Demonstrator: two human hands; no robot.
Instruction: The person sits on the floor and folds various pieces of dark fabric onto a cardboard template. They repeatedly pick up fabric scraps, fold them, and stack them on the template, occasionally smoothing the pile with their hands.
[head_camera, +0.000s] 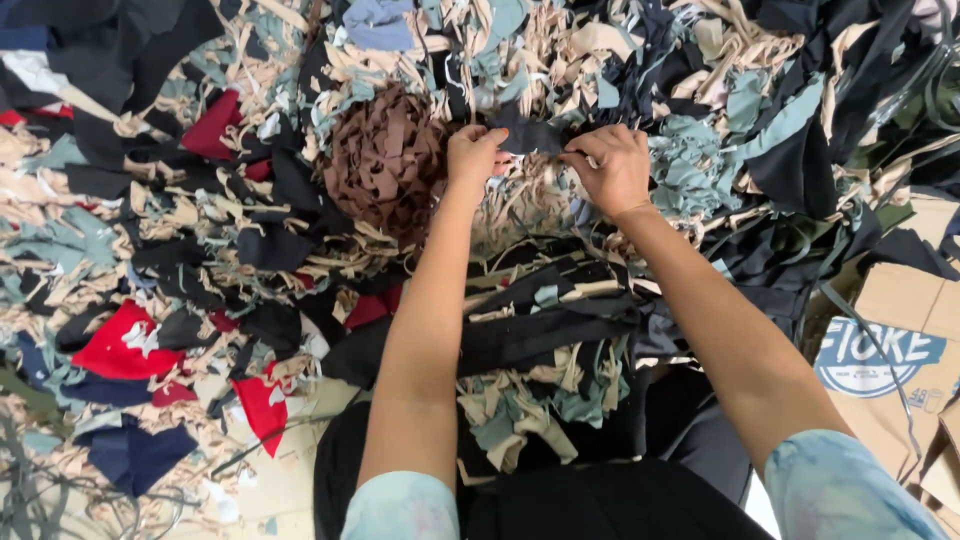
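A heap of fabric scraps (180, 230) in black, beige, teal and red fills the frame, with a cardboard box (900, 350) at the right edge. At upper centre, beside a brown clump (385, 160), the left hand (475, 155) and right hand (612, 165) pinch a dark cloth strip (530, 135) stretched between them.

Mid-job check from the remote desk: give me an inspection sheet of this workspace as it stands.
Surface: pale floor, mostly buried under fabric scraps.
Job's things: dark scrap pinched between both hands.
Clutter: brown strip clump; red pieces; beige, teal and navy offcuts all around.
Grippers: left hand and right hand both grip the dark scrap.
Cables: nothing seen.
Surroundings: cardboard box at the right edge.
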